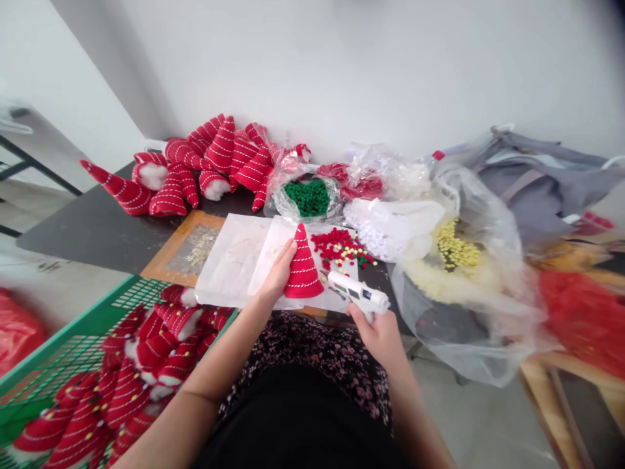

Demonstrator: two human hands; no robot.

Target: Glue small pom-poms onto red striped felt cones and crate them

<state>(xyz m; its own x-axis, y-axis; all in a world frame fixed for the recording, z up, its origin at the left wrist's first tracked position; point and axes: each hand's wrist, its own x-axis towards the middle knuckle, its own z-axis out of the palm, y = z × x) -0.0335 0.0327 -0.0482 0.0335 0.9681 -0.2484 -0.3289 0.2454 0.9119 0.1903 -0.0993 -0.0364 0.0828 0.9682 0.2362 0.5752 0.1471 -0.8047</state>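
My left hand (280, 267) is closed on the left side of a red cone-shaped hat (303, 270) with white stitched stripes, its tip pointing up. In my right hand (381, 332) is a white glue gun (358, 291), gripped by its handle. The gun's nozzle points left toward the hat's lower edge, and a small gap seems to lie between them. Small red pompoms (332, 246), mixed with yellow and green ones, lie on white paper (234, 257) just behind the gun.
Striped red cones (224, 146) are heaped at the back left. Bags of green pompoms (307, 197), white pompoms (374, 228) and yellow pompoms (456, 246) stand behind and right. A green basket (114, 303) of decorated cones is at lower left. A brown board (168, 244) lies beside the paper.
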